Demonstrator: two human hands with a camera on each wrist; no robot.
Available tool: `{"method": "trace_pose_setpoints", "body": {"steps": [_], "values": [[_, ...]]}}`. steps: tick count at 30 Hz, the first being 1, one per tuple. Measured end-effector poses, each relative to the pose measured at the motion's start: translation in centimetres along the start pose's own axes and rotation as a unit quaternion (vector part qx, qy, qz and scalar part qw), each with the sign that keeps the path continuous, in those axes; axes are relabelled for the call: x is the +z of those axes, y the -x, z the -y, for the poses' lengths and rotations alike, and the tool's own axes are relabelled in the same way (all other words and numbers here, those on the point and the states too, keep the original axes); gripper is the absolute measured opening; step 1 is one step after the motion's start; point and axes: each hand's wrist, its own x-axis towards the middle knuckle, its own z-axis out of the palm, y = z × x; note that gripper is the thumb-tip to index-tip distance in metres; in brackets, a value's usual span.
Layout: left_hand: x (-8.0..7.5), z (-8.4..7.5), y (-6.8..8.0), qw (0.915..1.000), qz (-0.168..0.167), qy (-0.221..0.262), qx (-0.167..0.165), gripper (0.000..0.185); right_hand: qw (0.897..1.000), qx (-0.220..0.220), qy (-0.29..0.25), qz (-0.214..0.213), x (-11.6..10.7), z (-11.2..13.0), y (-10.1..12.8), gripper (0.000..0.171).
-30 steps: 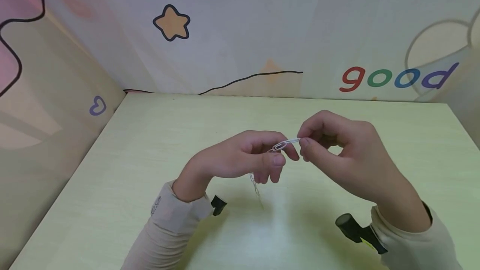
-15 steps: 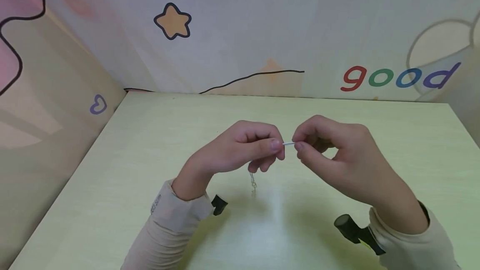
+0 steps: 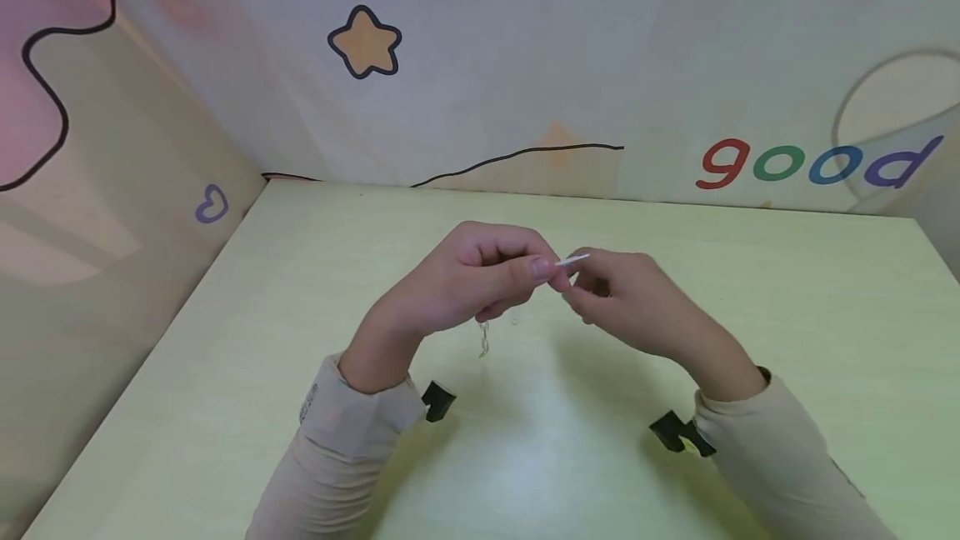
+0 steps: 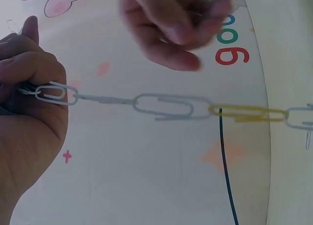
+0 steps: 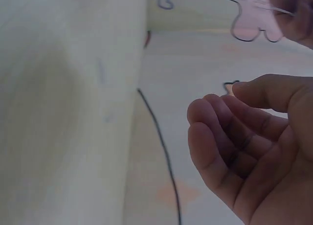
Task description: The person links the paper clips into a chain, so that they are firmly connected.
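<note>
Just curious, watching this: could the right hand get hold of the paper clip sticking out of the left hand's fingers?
Probably yes. The right hand hangs right beside the paper clip that the left hand pinches, fingers loosely curled and holding nothing, with nothing between them.

Your left hand (image 3: 480, 273) and right hand (image 3: 630, 302) meet above the middle of the table (image 3: 787, 290), left hand to the left, fingertips close together. A paper clip (image 3: 572, 260) sticks out between them. The paper-clip chain (image 4: 166, 106) hangs below your left hand, over the table. Behind the table stands the back wall (image 3: 525, 65); a side wall (image 3: 112, 215) lies to your left.
</note>
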Motion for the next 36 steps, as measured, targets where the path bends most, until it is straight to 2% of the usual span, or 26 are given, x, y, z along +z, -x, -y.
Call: {"method": "trace_pose_setpoints", "body": {"steps": [4,8,16,19,24,28,36], "values": [[0.0,0.1,-0.1,1.0000,0.001,0.005,0.005,0.020,0.997,0.029,0.006,0.065,2.7,-2.7,-2.5,0.011],[0.0,0.0,-0.1,0.9999,-0.003,0.009,-0.005,0.020,0.996,0.037,0.007,0.083,4.7,-4.4,-4.3,0.015],[-0.1,0.4,0.1,0.9999,-0.005,0.005,-0.013,0.020,0.998,0.036,0.026,0.037,7.7,-5.3,-5.7,0.029],[-0.1,0.5,0.1,0.9998,-0.007,0.005,-0.017,0.020,0.999,0.028,0.028,0.019,8.2,-5.1,-5.9,0.026],[-0.1,0.6,0.1,0.9997,-0.008,0.003,-0.022,0.020,0.998,0.026,0.054,0.010,8.7,-5.0,-6.1,0.014],[-0.1,0.7,0.1,0.9997,-0.006,0.002,-0.026,0.020,0.998,0.020,0.060,0.012,8.9,-5.1,-6.2,0.019],[0.0,0.8,0.0,0.9994,-0.011,0.011,-0.031,0.018,0.999,-0.006,0.040,0.014,8.3,-5.5,-5.8,0.015]]}}
